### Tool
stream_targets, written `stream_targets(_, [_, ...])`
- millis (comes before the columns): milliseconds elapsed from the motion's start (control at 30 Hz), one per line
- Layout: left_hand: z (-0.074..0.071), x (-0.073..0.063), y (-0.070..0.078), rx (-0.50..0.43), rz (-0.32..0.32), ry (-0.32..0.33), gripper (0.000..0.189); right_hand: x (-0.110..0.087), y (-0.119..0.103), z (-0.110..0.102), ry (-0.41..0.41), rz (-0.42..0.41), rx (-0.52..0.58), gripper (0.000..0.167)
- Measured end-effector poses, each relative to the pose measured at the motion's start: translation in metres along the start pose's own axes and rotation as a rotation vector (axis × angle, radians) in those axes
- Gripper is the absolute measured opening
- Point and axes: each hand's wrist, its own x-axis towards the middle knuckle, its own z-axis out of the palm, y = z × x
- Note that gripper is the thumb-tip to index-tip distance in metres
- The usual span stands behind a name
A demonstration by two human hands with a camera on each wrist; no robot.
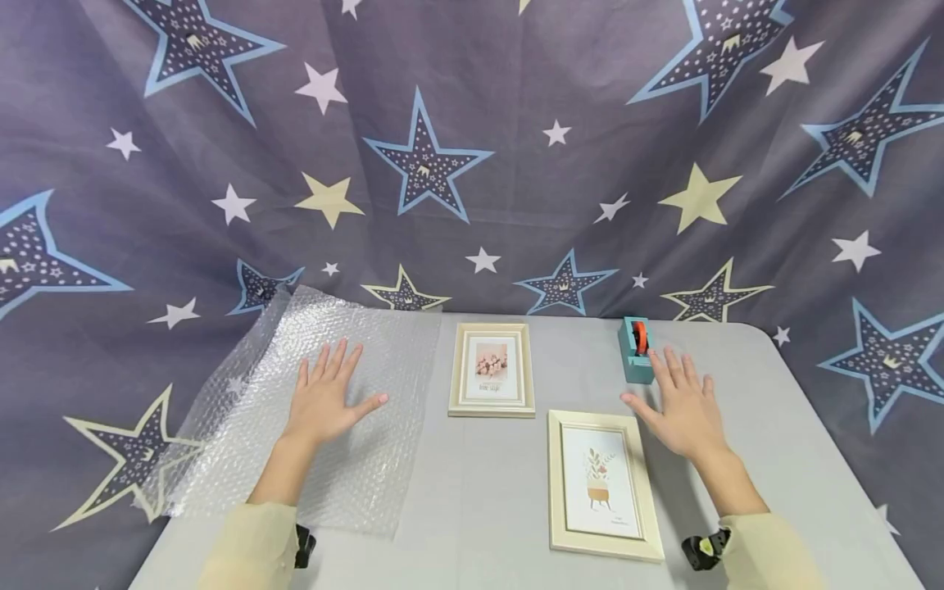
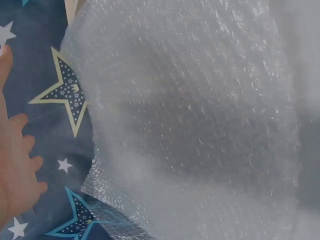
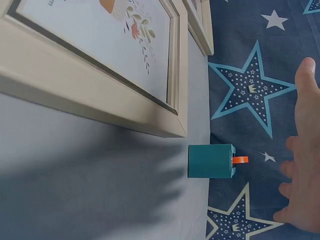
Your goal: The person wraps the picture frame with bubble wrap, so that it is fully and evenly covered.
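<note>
in the head view, a person in pale yellow sleeves (image 1: 251, 547) holds both hands palm down above a light grey table (image 1: 501, 483), before a dark cloth (image 1: 509, 180) patterned with stars. the left hand (image 1: 322, 406), fingers straight and thumb spread wide, grips nothing over a sheet of clear bubble wrap (image 1: 383, 467) that covers the table's left side and runs past its edge. the right hand (image 1: 682, 406), likewise opened out and holding nothing, is just beside a teal tape dispenser (image 1: 636, 365) with an orange roll (image 1: 641, 337), near the far edge. a smaller cream frame (image 1: 492, 369) with a picture of pink flowers lies mid-table, right of the wrap; a larger cream frame (image 1: 603, 487), showing a potted plant, lies nearer the person, left of the right arm.

in the left wrist view, the wrap fills most of the scene, its bubbles catching the light, with the left hand's extended fingers at the left edge.

in the right wrist view, the right hand appears at the right edge, apart from the dispenser; the larger frame looms at upper left, a corner of the smaller one beyond it, and a shadow of spread fingers falls across the table.
</note>
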Motion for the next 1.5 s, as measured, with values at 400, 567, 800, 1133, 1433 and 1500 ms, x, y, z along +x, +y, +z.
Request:
stream_targets(400, [0.012,0.005,-0.023,-0.05,-0.021,0.085,0.088,0.02,-0.021,0.013,-0.016,-0.033,0.114,0.08])
stream_targets(567, [0.024,-0.003,-0.035,-0.117,-0.054,0.155,0.076,0.028,-0.041,0.035,-0.027,-0.015,0.266,0.064])
stream_targets(800, [0.029,-0.013,-0.057,-0.162,-0.183,0.108,0.073,0.041,-0.077,0.063,-0.072,-0.011,0.35,0.054])
stream_targets(1133, [0.028,-0.017,-0.101,-0.112,-0.344,-0.029,0.072,0.058,-0.131,0.085,-0.11,-0.04,0.44,0.049])
stream_targets(1433, [0.018,-0.021,-0.133,-0.071,-0.503,-0.121,0.078,0.067,-0.169,0.104,-0.117,-0.058,0.583,0.041])
stream_targets(1500, [0.017,-0.022,-0.138,-0.08,-0.549,-0.146,0.081,0.067,-0.178,0.108,-0.107,-0.061,0.618,0.039])
